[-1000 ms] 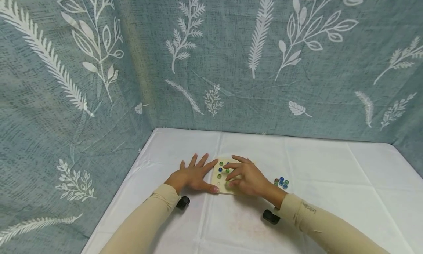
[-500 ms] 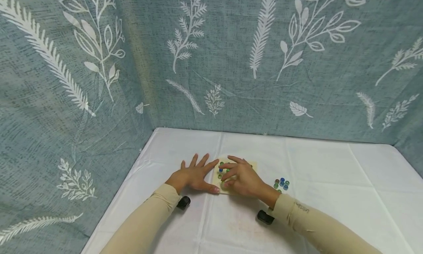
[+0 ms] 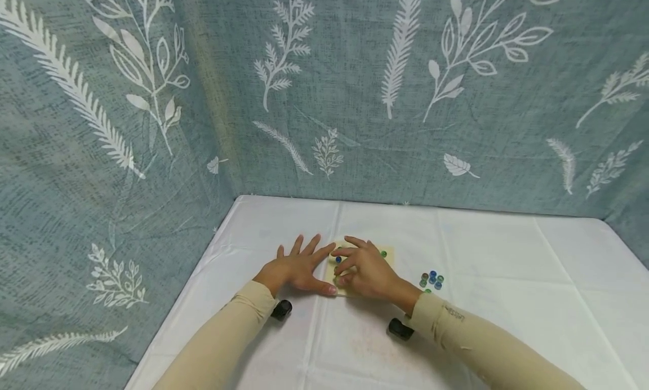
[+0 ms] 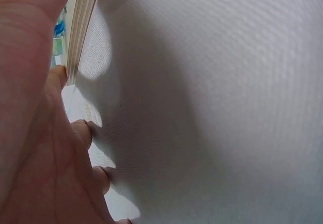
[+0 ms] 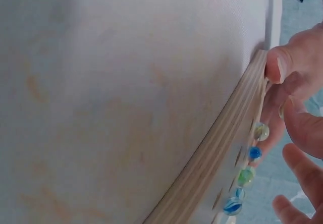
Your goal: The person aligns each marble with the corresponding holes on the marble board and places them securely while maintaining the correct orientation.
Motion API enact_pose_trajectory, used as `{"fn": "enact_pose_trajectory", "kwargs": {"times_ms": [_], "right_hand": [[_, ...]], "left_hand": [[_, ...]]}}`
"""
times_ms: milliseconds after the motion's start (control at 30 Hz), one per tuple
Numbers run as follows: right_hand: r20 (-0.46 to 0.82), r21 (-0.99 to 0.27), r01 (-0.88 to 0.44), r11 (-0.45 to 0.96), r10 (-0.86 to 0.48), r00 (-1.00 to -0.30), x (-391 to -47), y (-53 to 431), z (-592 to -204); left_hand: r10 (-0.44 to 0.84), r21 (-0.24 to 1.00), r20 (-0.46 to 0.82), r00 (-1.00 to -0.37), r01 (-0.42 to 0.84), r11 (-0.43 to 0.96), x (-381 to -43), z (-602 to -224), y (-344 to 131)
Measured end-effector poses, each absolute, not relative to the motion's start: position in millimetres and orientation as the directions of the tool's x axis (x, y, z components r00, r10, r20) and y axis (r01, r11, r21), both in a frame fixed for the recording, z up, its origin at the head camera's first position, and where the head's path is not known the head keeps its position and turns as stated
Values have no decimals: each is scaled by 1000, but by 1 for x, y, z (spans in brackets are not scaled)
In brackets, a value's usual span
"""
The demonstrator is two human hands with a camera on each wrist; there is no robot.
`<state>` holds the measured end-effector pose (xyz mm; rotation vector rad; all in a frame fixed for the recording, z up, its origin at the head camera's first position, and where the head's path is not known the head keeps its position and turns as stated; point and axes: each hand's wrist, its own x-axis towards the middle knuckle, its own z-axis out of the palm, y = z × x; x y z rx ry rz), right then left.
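A pale wooden board with round hollows lies on the white cloth, several glass marbles sitting on it. Spread flat at its left side, my left hand keeps thumb and index finger against the board's edge. In the left wrist view, the palm and fingertips are beside the layered edge of the board. My right hand reaches over the board and pinches a yellowish-green marble near the front left corner. Green and blue marbles stand in a row along the board in the right wrist view; the right hand hides others.
Right of the board, a loose cluster of blue, green and brownish marbles lies on the tablecloth. Black wrist devices sit under both sleeves. A blue-grey leaf-patterned curtain hangs behind and to the left.
My right hand has shifted left across the board with the marble, towards the left hand's thumb. More of the board's right side shows. The left hand has stayed in place.
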<state>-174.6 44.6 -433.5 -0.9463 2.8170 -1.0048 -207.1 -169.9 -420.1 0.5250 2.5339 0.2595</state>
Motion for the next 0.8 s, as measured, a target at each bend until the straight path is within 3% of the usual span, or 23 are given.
{"fn": "enact_pose_trajectory", "kwargs": {"times_ms": [800], "right_hand": [[123,-514,-535,670,-559,-820,-176,32,-439]], "left_hand": [[408,276,-481,-776,308,911,-208,-422,-171]]}}
